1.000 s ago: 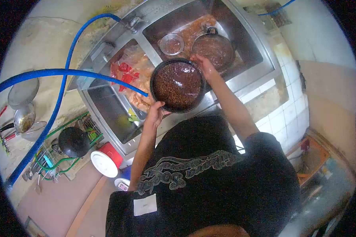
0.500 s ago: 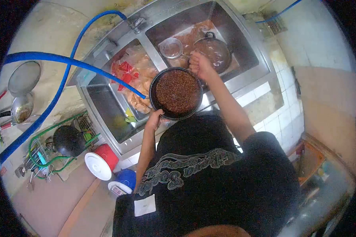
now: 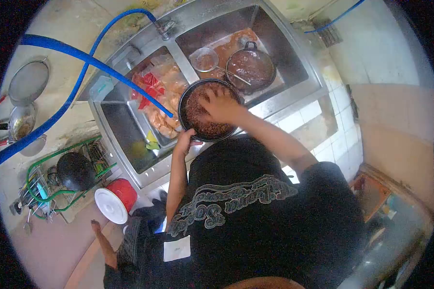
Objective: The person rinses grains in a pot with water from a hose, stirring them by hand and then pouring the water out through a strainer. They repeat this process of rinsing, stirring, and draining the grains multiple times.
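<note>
The right hand (image 3: 222,107) has moved: half a second ago it was closed just beside the right rim of the round black pot (image 3: 180,113), and now it reaches into that pot, fingers spread over the small brown grains (image 3: 218,130). Whether it grips any grains cannot be told. The left hand (image 3: 184,140) keeps its grasp on the near-left rim, as in both earlier frames. The pot is at the front edge of the double stainless-steel sink (image 3: 317,82), by the divider between the basins.

The round wire-mesh strainer (image 3: 204,60) lies in the right basin, its thin handle now in plain view, reaching across to the dark two-handled pot (image 3: 250,70) of brown liquid; before, the right hand covered part of that handle. At the lower left, another person's bare forearm and hand (image 3: 96,226) have come into view near the white-lidded red bucket (image 3: 123,191).
</note>
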`<state>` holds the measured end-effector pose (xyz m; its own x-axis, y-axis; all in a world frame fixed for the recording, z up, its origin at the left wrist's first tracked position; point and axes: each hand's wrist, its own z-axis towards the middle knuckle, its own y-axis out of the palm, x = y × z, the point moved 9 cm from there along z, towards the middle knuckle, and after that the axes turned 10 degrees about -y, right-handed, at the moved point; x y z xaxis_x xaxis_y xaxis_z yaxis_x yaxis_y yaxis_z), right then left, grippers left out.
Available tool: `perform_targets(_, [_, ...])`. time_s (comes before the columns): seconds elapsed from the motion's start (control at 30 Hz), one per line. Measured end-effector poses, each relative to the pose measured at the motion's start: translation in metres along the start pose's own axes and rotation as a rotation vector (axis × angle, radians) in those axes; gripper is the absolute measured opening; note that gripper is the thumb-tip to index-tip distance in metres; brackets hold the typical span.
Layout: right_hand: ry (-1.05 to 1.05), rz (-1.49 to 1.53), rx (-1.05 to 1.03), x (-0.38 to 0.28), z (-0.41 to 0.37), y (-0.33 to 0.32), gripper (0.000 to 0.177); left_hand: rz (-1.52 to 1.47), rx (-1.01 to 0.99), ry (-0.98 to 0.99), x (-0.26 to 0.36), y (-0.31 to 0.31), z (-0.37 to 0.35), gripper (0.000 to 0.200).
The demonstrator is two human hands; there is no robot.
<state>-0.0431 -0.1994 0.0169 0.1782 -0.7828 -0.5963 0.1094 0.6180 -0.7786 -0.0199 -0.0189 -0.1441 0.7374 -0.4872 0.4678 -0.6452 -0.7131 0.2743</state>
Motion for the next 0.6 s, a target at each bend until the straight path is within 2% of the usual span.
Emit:
perform_targets(0.03, [-0.089,-0.531,-0.009,-0.007,-0.018,0.021,0.030,0.009,-0.001,0.001,0.006,0.005,-0.008,0.058])
perform_targets(0.07, [-0.086,-0.532,-0.002,-0.014,-0.019,0.019,0.030,0.089,0.026,0.007,0.012,0.010,-0.017,0.054])
perform_targets(0.1, [0.026,-0.283,-0.018,-0.005,-0.019,0.016,0.039,0.158,0.055,0.020,0.019,0.013,-0.021,0.050])
perform_targets(0.13, [0.141,-0.022,-0.044,0.002,-0.023,0.022,0.049,0.122,0.083,0.054,0.022,0.010,-0.024,0.060])
perform_targets(0.17, [0.147,-0.006,-0.053,0.003,-0.027,0.029,0.049,0.118,0.090,0.037,0.016,0.007,-0.028,0.060])
perform_targets(0.23, [0.250,-0.215,0.118,0.030,-0.028,0.011,0.062,0.303,0.194,0.127,0.035,0.007,-0.033,0.059])
perform_targets(0.27, [0.314,-0.198,0.078,0.038,-0.028,0.012,0.070,0.391,0.219,0.127,0.046,0.012,-0.043,0.061])
perform_targets(0.3, [0.319,-0.197,0.081,0.042,-0.028,0.016,0.070,0.397,0.216,0.125,0.040,0.002,-0.032,0.061])
perform_targets(0.37, [0.389,-0.096,0.002,0.056,-0.028,0.037,0.074,0.374,0.497,0.529,0.068,-0.037,-0.026,0.066])
perform_targets(0.4, [0.393,-0.100,0.008,0.054,-0.024,0.033,0.074,0.244,0.559,0.689,0.097,-0.030,-0.050,0.066])
perform_targets(0.43, [0.383,-0.103,-0.118,0.051,-0.020,0.041,0.074,0.107,0.620,0.845,0.122,-0.024,-0.076,0.066])
perform_targets(0.47, [0.371,-0.104,-0.245,0.045,-0.018,0.051,0.074,0.109,0.620,0.844,0.131,-0.031,-0.070,0.066])
perform_targets(0.53, [0.325,-0.140,-0.307,0.040,-0.017,0.069,0.073,0.393,0.756,0.955,0.165,-0.054,-0.062,0.061])
perform_targets(0.6, [0.278,-0.180,-0.369,0.029,-0.016,0.081,0.072,0.413,0.728,0.960,0.189,-0.063,-0.037,0.061])
